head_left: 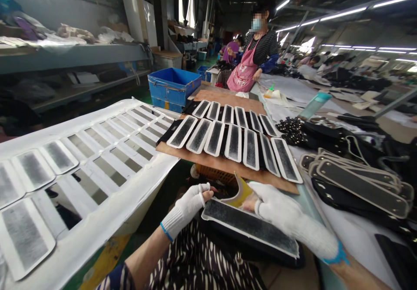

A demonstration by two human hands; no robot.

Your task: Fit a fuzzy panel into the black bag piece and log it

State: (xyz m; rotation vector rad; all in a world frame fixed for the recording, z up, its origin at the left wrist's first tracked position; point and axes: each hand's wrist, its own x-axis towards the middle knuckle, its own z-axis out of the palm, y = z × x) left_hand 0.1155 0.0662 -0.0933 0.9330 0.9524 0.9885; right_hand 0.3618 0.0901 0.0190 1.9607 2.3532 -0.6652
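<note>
A dark oblong panel with a white border (250,225) lies slanted over a black fabric piece (224,238) in front of me. My right hand (283,211), in a white glove with bare fingertips, closes on a curled yellow strip (241,193) above the panel's far edge. The strip looks thin and bends upward. My left hand (187,209), gloved the same way, has its fingers curled together at the panel's far left corner. What lies between those fingertips is hidden.
More white-bordered panels (214,138) lie in two rows on a brown board (202,156) ahead. A slotted white frame (107,203) stands left, several panels on it. Stacked grey-edged pieces (361,181) lie right. Beyond are a blue bin (174,88) and a person in a pink apron (246,66).
</note>
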